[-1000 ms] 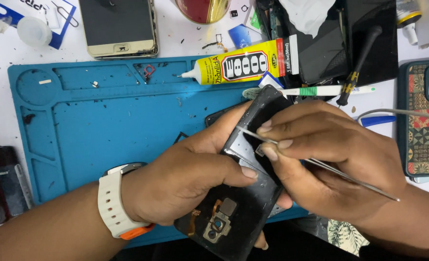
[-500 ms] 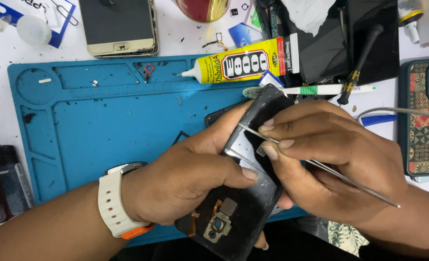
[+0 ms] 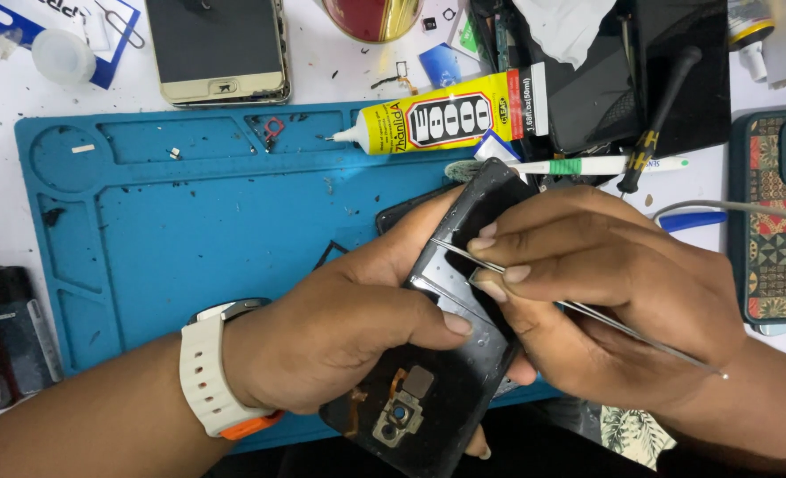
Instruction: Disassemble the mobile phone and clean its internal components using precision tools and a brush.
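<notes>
My left hand (image 3: 348, 332), with a white watch on its wrist, grips a black opened phone body (image 3: 437, 389) tilted over the blue work mat (image 3: 189, 230). A small camera part with an orange flex shows at the phone's lower end. My right hand (image 3: 605, 301) pinches thin metal tweezers (image 3: 587, 314), their tips resting on the phone's upper middle next to my left thumb. The phone's top end pokes out above my fingers.
A yellow glue tube (image 3: 437, 122) lies at the mat's far edge, with a white toothbrush (image 3: 587, 165) and a screwdriver (image 3: 658, 111) beside it. A gold-framed phone (image 3: 218, 49) lies at the back. A phone in a patterned case (image 3: 778, 221) is on the right.
</notes>
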